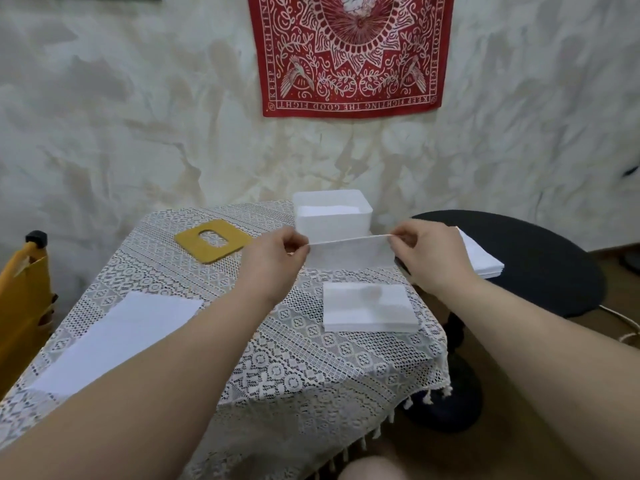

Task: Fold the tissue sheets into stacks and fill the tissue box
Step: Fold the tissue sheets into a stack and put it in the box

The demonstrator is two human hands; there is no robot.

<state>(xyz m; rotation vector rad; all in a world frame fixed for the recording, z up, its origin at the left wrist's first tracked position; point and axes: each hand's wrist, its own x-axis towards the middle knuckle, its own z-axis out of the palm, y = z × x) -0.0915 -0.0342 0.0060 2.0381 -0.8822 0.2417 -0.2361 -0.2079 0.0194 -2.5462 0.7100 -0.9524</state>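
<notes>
- Left hand (273,252): fingers pinch the left upper corner of a folded tissue sheet (349,252), held above the table.
- Right hand (429,252): pinches the sheet's right upper corner; the sheet hangs taut between both hands.
- Tissue box (332,216): white, open-topped, at the table's far edge, just behind the sheet.
- Folded stack (369,308): lies on the lace tablecloth (284,368), below the held sheet.
- Yellow lid (213,240): lies flat, left of the box.
- Further tissue pile (483,259): sits on the black stool (540,258).
- Flat white sheets (117,341): lie near the table's left side.
</notes>
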